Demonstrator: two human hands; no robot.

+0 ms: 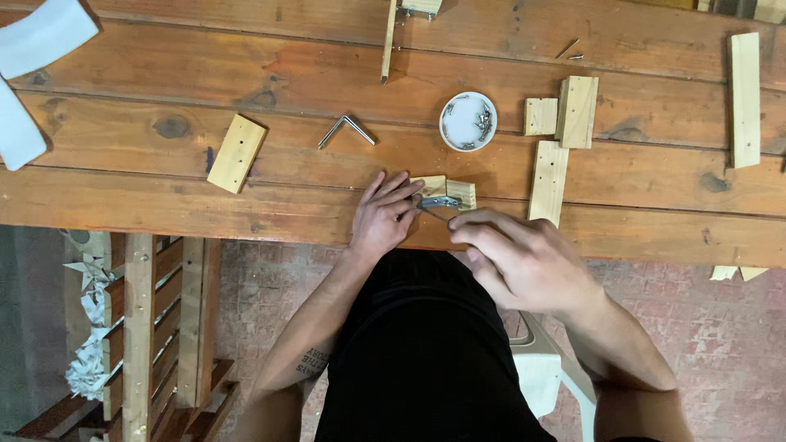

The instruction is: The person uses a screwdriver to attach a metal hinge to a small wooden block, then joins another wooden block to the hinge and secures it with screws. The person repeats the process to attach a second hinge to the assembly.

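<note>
Two small wooden blocks [449, 190] lie side by side near the front edge of the wooden table [164, 205], with a metal bracket [440, 201] across them. My left hand [383, 214] rests flat on the table, its fingertips pressing on the blocks and bracket. My right hand [524, 262] pinches a thin metal tool [434, 213] whose tip points at the bracket.
A white dish of screws [468, 121] sits behind the blocks. A bent metal angle [345, 129] lies to the left, with a drilled wooden block [237, 153] further left. More wooden pieces [565, 115] and a long strip [744, 98] lie to the right.
</note>
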